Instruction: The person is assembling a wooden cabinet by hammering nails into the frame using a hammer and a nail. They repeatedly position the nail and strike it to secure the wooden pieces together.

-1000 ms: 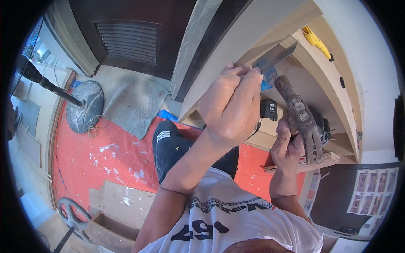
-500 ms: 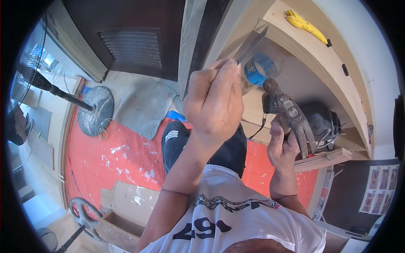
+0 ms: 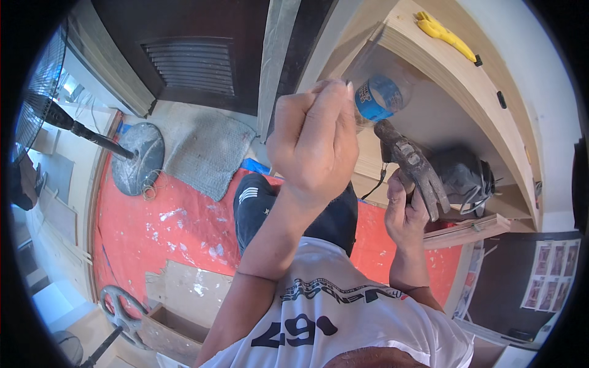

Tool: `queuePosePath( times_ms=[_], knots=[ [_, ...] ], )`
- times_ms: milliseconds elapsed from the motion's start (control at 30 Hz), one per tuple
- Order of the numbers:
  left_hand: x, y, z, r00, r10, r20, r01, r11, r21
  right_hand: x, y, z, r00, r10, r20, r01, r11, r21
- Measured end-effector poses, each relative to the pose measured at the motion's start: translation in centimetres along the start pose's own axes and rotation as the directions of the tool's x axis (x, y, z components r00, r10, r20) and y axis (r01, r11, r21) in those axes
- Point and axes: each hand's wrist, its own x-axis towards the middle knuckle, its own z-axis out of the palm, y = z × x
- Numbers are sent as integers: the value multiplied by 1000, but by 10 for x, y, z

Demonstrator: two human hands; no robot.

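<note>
A pale wooden shelf unit [image 3: 445, 67] is cut off above. Before its left side, the left hand [image 3: 316, 138] is closed, fingertips pressed together; whatever they pinch is too blurred to tell. Before its opening, the right hand [image 3: 408, 211] clamps a hammer [image 3: 417, 162], hiding most of the handle. Inside sits a blue-labelled bottle [image 3: 374, 104], its outline faint.
</note>
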Motion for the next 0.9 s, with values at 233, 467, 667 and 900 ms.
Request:
queuePosePath(
  times_ms=[233, 467, 667, 900],
  knots=[
    [4, -2, -1, 996, 72, 49, -74, 996, 46, 3, 2, 3, 997, -74, -10, 74, 997, 19],
    [3, 0, -3, 997, 45, 62, -49, 997, 64, 5, -3, 1, 997, -74, 10, 74, 997, -15],
    [3, 6, -9, 995, -53, 80, 47, 996, 74, 4, -2, 6, 996, -88, -1, 88, 996, -16],
    [-28, -15, -32, 955, -296, -18, 294, 953, -77, 11, 1, 7, 984, -177, 25, 178, 972, -152]
  ],
)
